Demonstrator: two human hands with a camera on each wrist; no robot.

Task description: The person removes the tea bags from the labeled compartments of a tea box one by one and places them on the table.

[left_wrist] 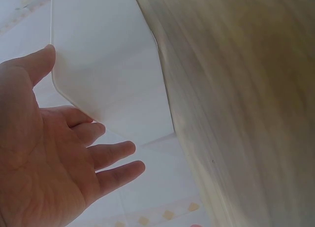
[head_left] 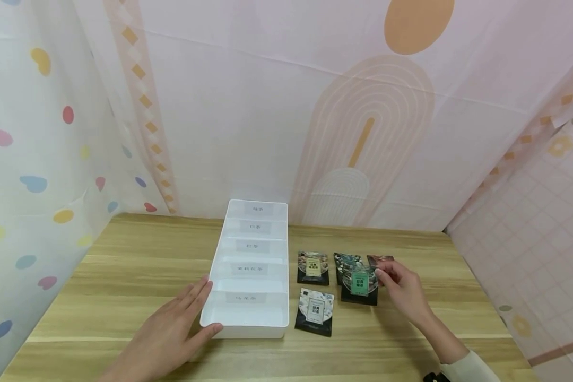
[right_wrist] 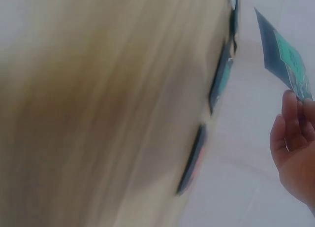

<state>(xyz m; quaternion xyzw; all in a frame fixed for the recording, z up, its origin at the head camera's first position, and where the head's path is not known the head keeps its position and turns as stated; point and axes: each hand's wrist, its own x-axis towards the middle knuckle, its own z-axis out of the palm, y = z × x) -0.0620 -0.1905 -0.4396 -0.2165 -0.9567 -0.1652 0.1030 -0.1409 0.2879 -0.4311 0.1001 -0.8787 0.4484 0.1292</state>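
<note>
A white box with several labelled compartments point(head_left: 250, 315) stands lengthwise on the table. My left hand point(head_left: 164, 329) rests at its near left corner, fingers along the side wall and thumb at the front; the fingers look extended in the left wrist view. A green-labelled tea sachet point(head_left: 359, 286) is pinched at its right edge by my right hand point(head_left: 403, 292). The right wrist view shows this sachet point(right_wrist: 283, 57) raised off the table. Behind it lie another dark green tea sachet point(head_left: 345, 261) and a red one point(head_left: 381, 259), both partly covered from the head view.
A yellow-labelled sachet point(head_left: 313, 268) and a white-labelled sachet point(head_left: 314, 313) lie just right of the box. The wooden table point(head_left: 138, 265) meets a patterned curtain point(head_left: 248, 106) at the back, with more curtain at both sides.
</note>
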